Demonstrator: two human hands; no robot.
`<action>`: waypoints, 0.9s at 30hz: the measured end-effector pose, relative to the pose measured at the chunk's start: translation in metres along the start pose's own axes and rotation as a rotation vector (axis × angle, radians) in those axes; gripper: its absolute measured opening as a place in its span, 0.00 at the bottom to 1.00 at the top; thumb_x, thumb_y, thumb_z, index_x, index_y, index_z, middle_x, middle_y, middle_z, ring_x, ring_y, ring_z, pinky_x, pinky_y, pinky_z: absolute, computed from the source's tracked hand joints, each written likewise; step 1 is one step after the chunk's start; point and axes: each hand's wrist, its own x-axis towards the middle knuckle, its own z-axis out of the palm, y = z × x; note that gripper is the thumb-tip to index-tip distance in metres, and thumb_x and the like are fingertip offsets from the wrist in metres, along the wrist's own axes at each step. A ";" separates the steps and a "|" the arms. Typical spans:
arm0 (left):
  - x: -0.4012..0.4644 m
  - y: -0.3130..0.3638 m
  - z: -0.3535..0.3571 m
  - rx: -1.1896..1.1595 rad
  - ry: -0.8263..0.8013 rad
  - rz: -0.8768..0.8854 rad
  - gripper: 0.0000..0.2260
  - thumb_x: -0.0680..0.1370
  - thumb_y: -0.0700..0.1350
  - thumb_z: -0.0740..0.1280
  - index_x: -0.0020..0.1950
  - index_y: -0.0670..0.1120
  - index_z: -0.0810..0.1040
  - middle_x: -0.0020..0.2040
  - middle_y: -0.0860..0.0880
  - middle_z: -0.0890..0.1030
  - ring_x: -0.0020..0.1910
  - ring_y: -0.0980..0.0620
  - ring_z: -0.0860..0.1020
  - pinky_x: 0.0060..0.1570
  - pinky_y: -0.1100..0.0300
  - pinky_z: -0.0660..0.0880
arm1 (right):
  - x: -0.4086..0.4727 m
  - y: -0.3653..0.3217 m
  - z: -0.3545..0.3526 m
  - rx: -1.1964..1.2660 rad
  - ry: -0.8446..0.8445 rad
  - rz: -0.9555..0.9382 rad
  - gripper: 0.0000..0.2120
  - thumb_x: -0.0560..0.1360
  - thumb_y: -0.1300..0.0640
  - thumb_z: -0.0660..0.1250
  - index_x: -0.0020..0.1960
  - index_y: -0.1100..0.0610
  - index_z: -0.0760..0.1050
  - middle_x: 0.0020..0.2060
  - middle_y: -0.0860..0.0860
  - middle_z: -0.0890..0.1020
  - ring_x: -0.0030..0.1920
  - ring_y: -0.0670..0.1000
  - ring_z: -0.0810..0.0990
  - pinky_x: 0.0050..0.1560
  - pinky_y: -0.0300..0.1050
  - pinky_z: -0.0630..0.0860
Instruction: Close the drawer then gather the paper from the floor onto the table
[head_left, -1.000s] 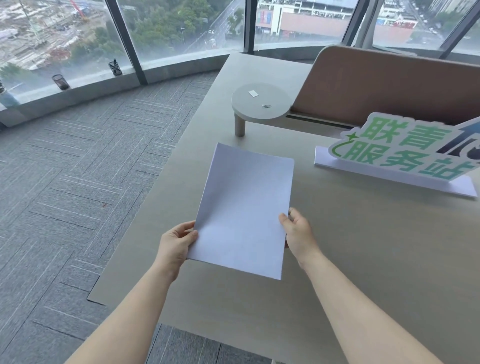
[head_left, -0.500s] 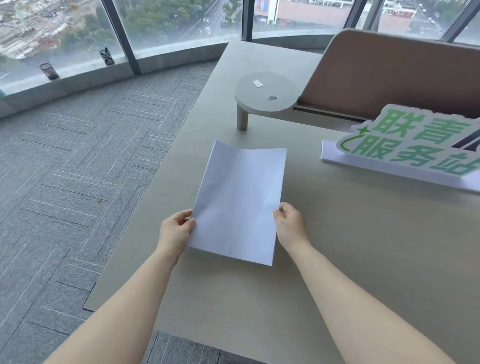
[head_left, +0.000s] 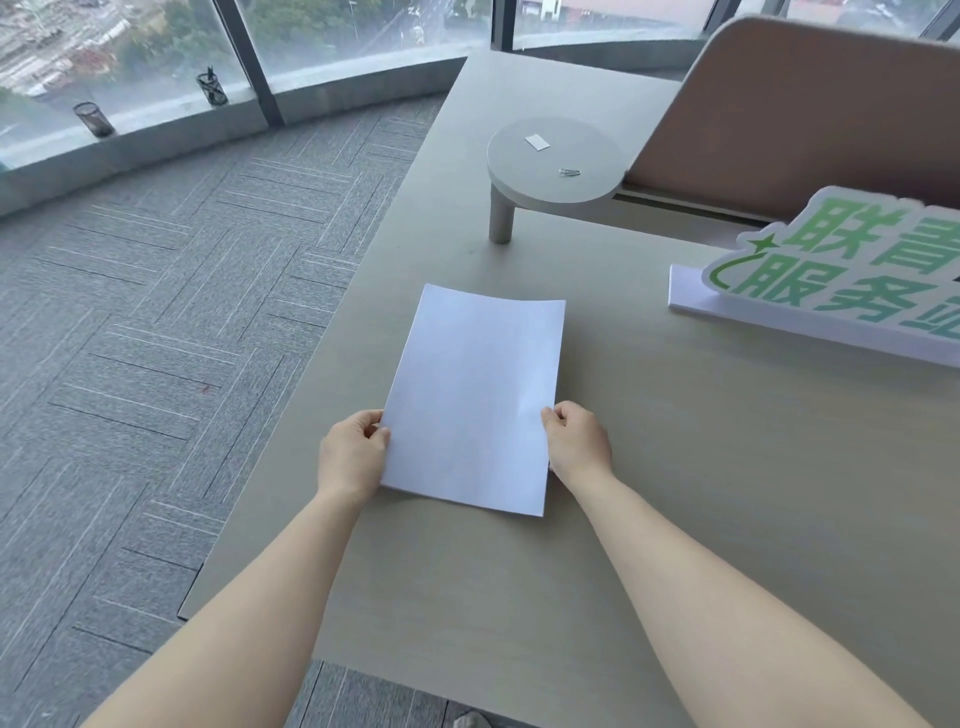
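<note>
A stack of white paper (head_left: 475, 395) lies on the beige table (head_left: 675, 519), near its left edge, with its far end slightly curled up. My left hand (head_left: 353, 454) pinches the stack's left edge near the bottom. On the opposite edge my right hand (head_left: 579, 441) grips it at about the same height. No drawer is in view, and the grey carpet floor (head_left: 156, 338) shows no paper.
A small round raised shelf (head_left: 553, 158) on one leg stands beyond the paper, with a paper clip (head_left: 570, 171) and a white slip (head_left: 536, 141) on it. A green-and-white sign (head_left: 831, 275) and a brown divider panel (head_left: 795, 109) stand at the right. Two pen cups (head_left: 93, 118) sit on the window ledge.
The paper has come down from a tilted hold above the table to rest on it, squared up more upright in view. Both hands kept hold of its sides.
</note>
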 end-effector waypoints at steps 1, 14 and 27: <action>-0.001 0.001 0.000 0.013 0.010 0.007 0.12 0.76 0.39 0.62 0.54 0.49 0.82 0.38 0.56 0.79 0.44 0.49 0.77 0.40 0.59 0.69 | 0.000 -0.001 0.001 -0.013 0.002 0.008 0.15 0.79 0.52 0.58 0.36 0.55 0.62 0.29 0.52 0.69 0.31 0.55 0.67 0.34 0.46 0.62; 0.006 -0.007 0.003 0.115 0.077 0.065 0.13 0.76 0.40 0.63 0.59 0.46 0.78 0.44 0.47 0.79 0.46 0.48 0.75 0.47 0.59 0.66 | -0.003 -0.008 0.003 -0.341 0.067 0.080 0.15 0.76 0.52 0.56 0.33 0.56 0.63 0.28 0.51 0.71 0.29 0.54 0.67 0.30 0.41 0.61; -0.010 -0.016 0.007 0.131 0.181 0.041 0.13 0.78 0.45 0.63 0.61 0.44 0.77 0.53 0.42 0.75 0.54 0.43 0.75 0.56 0.54 0.68 | -0.019 0.007 -0.005 -0.191 0.086 0.078 0.20 0.79 0.48 0.55 0.32 0.58 0.64 0.29 0.55 0.74 0.34 0.59 0.72 0.31 0.46 0.63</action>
